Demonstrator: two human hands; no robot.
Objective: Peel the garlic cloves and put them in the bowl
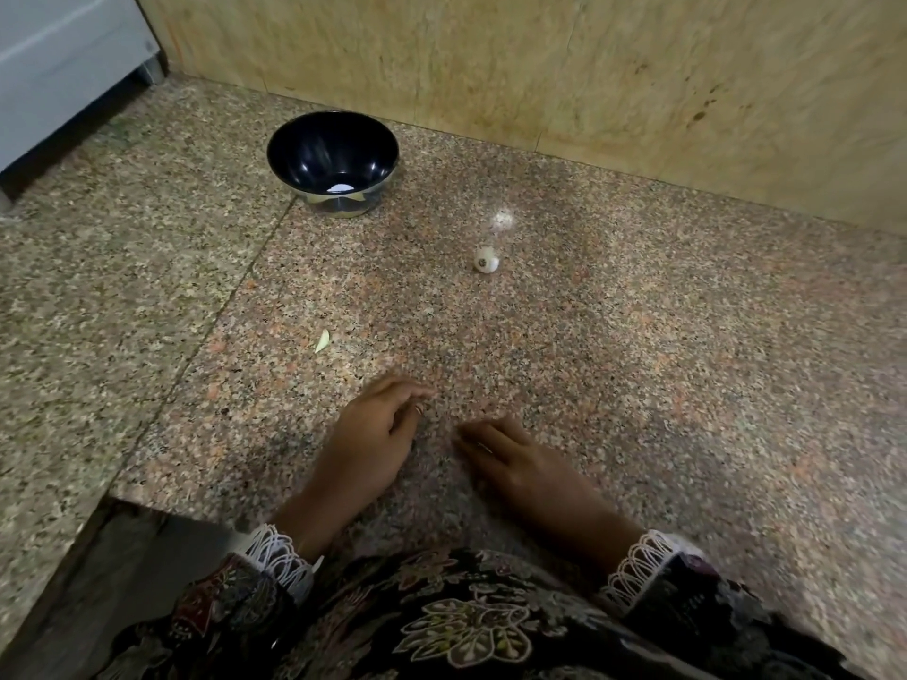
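Both hands empty: left hand (373, 434) loosely curled, right hand (510, 458) flat on counter (638, 360). Advice: reach garlic bulb (486, 261), pinch firmly, break cloves near bowl (333, 159).

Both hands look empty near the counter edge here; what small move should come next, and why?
Probably the right hand should reach forward for the garlic bulb. It sits whole and untouched on the counter, nearer that hand than the left hand; neither hand holds anything. The black bowl waits farther back left.

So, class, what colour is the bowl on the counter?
Dark blue-black and glossy, seen in the head view.
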